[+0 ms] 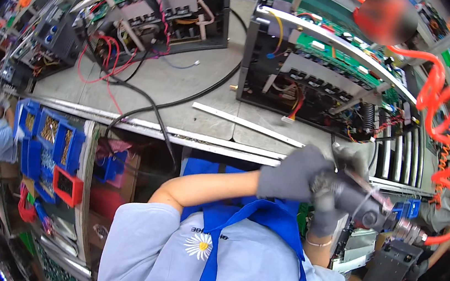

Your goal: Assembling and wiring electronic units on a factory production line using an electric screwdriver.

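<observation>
right-hand grip: grey-gloved right hand [326, 218], closed around the body of a dark, cylindrical hand-held air tool [363, 205]; a thin band circles the bare wrist below the glove.
left-hand grip: grey-gloved left hand [292, 176], beside the tool's inner end, blurred; whether its fingers hold anything cannot be told.
air tool: held in front of the chest, near the bench's front edge, slanting down to the right toward its silvery metal hose fitting [410, 232].
hose: glossy orange-red coiled air hose [435, 100], joined to the fitting and looping upward along the right side.
bench: grey flat-topped workbench [217, 87], running across the view beyond the hands.
strip: narrow, pale, straight bar [246, 124], lying aslant on the bench, its right end near the left hand; contact cannot be told.
right chassis: open black metal chassis with green circuit boards [322, 68], standing on the bench beyond the strip.
left chassis: similar open black unit with pink and red wires [158, 19], set apart from the first.
cable: thick black flexible cable [154, 104], curving over the bench and hanging past its front edge.
bins: blue plastic parts bins [47, 128], at left, with one red plastic bin [67, 187] below.
</observation>
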Action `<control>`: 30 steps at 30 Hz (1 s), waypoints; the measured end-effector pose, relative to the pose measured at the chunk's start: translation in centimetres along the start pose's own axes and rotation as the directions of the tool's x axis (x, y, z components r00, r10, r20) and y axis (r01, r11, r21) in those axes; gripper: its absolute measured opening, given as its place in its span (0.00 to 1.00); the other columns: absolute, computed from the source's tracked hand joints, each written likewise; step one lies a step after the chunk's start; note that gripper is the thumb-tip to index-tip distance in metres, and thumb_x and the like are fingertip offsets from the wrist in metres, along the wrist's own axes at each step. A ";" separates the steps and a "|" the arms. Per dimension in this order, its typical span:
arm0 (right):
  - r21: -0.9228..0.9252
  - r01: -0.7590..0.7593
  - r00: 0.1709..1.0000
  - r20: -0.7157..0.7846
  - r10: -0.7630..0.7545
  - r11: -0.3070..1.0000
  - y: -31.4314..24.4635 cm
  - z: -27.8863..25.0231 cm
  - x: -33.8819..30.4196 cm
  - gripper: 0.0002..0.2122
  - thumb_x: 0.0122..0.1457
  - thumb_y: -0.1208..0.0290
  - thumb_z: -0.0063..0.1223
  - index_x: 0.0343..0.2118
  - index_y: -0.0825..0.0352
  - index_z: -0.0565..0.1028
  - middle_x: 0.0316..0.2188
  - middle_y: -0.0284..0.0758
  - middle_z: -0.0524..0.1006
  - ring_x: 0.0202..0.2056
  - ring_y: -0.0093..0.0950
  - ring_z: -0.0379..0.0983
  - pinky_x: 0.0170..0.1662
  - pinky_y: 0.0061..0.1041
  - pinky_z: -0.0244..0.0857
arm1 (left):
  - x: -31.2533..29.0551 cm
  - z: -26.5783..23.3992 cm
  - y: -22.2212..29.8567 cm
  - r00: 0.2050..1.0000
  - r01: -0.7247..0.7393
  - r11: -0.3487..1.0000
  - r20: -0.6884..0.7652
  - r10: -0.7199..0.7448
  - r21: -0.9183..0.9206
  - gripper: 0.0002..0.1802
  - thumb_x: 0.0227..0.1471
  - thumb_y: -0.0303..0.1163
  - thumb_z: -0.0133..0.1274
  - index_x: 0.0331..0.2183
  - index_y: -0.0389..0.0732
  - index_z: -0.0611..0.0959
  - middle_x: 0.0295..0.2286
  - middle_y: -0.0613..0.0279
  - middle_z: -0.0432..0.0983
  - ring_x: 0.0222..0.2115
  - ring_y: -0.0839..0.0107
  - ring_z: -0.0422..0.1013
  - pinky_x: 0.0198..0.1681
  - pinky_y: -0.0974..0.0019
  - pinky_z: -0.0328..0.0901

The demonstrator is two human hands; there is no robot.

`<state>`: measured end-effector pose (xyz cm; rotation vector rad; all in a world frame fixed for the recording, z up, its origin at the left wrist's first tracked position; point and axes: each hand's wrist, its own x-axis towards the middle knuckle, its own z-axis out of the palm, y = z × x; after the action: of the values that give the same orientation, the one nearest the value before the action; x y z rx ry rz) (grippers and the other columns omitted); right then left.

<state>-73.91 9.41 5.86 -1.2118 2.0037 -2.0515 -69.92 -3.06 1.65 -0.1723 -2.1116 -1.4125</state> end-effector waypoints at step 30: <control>0.754 0.119 0.993 -0.091 -0.077 0.646 0.3 -4.7 5.3 0.17 0.53 0.72 0.58 0.45 0.63 0.67 0.29 0.33 0.62 0.30 0.29 0.66 0.27 0.28 0.72 | -14.1 -17.2 -10.3 0.651 0.758 0.383 -0.585 -0.484 0.528 0.11 0.46 0.33 0.63 0.34 0.41 0.83 0.32 0.55 0.76 0.33 0.57 0.75 0.38 0.58 0.70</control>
<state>-80.23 10.55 8.85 -1.0643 0.8400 -2.5569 -55.78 -19.67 -9.56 1.2834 -2.3355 -0.6560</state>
